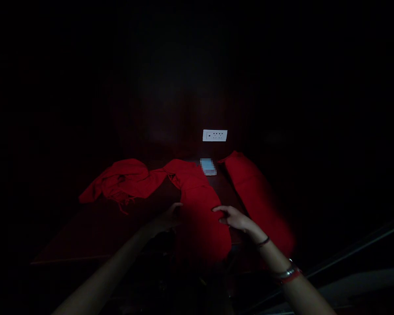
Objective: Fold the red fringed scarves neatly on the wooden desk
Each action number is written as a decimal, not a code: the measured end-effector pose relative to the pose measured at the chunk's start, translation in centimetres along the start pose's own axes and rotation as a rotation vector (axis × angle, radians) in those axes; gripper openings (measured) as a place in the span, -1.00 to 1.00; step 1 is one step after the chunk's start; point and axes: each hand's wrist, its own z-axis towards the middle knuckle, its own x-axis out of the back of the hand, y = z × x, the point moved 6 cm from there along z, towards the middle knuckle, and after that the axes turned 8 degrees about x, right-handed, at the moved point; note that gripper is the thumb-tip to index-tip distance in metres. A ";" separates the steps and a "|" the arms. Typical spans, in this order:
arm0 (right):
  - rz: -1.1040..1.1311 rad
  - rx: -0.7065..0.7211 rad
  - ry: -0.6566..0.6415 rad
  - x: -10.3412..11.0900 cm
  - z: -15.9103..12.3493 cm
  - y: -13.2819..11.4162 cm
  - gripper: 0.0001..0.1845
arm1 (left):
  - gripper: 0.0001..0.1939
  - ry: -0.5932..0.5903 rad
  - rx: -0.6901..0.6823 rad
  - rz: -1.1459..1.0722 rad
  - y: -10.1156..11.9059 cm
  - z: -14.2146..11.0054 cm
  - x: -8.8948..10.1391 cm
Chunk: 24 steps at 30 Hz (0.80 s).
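Observation:
The scene is very dark. A long red cloth (197, 192) lies across a dark table, one end bunched at the left with fringes, the middle hanging toward me. My left hand (169, 217) touches the cloth's left edge; its fingers are dim and partly hidden. My right hand (233, 217) rests on the cloth's right edge with fingers stretched out, bangles at the wrist. A second red piece (256, 197) lies to the right.
A white socket plate (214, 135) is on the dark wall behind. A small pale object (208, 166) sits on the dark table (95, 232) behind the cloth. A dark rail runs along the lower right.

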 end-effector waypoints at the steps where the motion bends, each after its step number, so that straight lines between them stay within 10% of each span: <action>1: -0.056 -0.031 -0.003 0.2 -0.1 0.2 -0.51 | -0.40 -0.003 0.003 0.055 0.2 -0.3 -0.1; 6: -0.095 -0.103 -0.103 0.2 -0.4 -0.3 -0.33 | -0.40 -0.015 0.033 0.142 0.6 -2.1 -0.6; 11: -0.104 0.089 -0.016 -0.2 -1.4 -1.4 -0.15 | -0.21 -0.288 0.058 0.076 -0.7 -4.2 -2.5; 18: 0.334 -0.040 -0.070 -0.4 -3.4 -0.9 -0.35 | -0.29 -0.449 0.078 -0.050 -1.1 -5.7 -2.7; 24: 0.239 -0.049 -0.132 -0.7 -3.8 -1.7 -0.28 | -0.40 -0.141 0.016 0.076 -1.4 -2.9 -0.7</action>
